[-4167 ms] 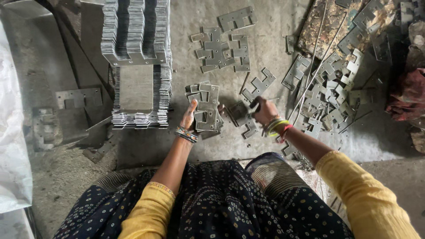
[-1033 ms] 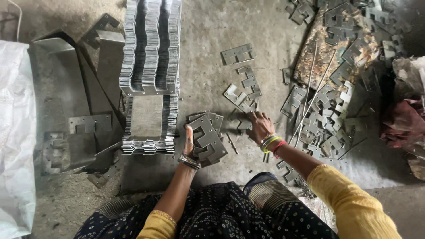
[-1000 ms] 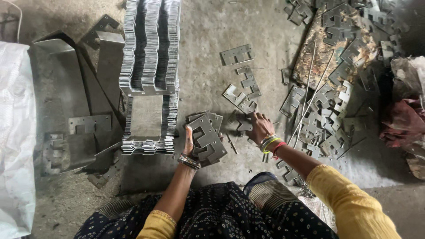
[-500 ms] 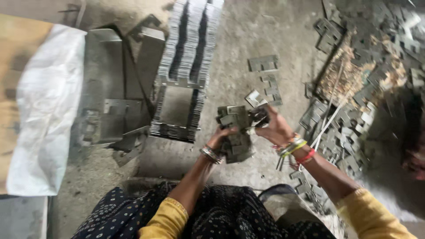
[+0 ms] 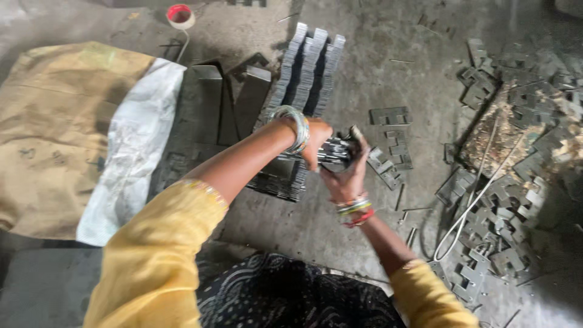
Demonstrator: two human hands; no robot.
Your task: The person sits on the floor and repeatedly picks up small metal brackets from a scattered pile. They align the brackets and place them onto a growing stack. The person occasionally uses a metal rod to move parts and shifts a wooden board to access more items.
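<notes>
Hands, left hand [image 5: 316,141] and right hand [image 5: 347,173], clamp a bundle of flat grey stamped metal plates [image 5: 333,152] at frame centre, fingers pressed tight; squaring the edges looks next

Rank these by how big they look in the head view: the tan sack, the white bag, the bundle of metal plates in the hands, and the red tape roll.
1. Tan sack
2. White bag
3. Bundle of metal plates, partly hidden by both hands and nearer the camera, so unsure
4. Red tape roll
</notes>
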